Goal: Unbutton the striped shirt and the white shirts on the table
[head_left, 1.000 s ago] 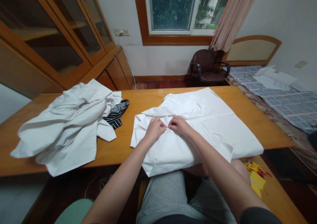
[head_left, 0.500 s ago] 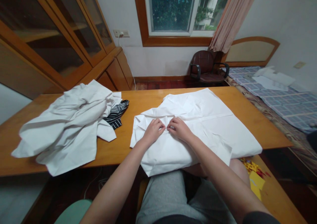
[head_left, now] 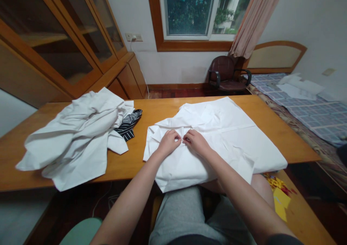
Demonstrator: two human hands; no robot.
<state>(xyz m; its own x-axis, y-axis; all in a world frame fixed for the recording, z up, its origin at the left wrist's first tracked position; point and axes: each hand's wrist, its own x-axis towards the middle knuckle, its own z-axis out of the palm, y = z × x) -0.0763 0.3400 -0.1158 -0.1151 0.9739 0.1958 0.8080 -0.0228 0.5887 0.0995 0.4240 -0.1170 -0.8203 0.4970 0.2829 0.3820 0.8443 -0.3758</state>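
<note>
A white garment [head_left: 238,136] lies spread and wrinkled on the table, its near edge hanging toward my lap. My left hand [head_left: 170,142] is closed in a pinch on its fabric, thumb and index finger curled round to meet. Just to the right, my right hand [head_left: 193,140] pinches the same garment, its fingertips almost touching those of the left. What lies between the fingertips is too small to make out. Left of both hands, a heap of white cloth [head_left: 78,129] rests on the table, with a black-and-white striped piece [head_left: 128,126] sticking out from under it.
The wooden table [head_left: 151,106] stretches across in front of me. Yellow and red items [head_left: 280,198] lie on a wooden surface at the lower right. Beyond the table are a brown armchair [head_left: 223,71], a bed [head_left: 303,104] and a glass-fronted cabinet [head_left: 67,39]. A green round stool [head_left: 81,232] stands at lower left.
Both hands stay at the same spot on the white garment, with only a slight shift of the fingers. The view has moved very slightly.
</note>
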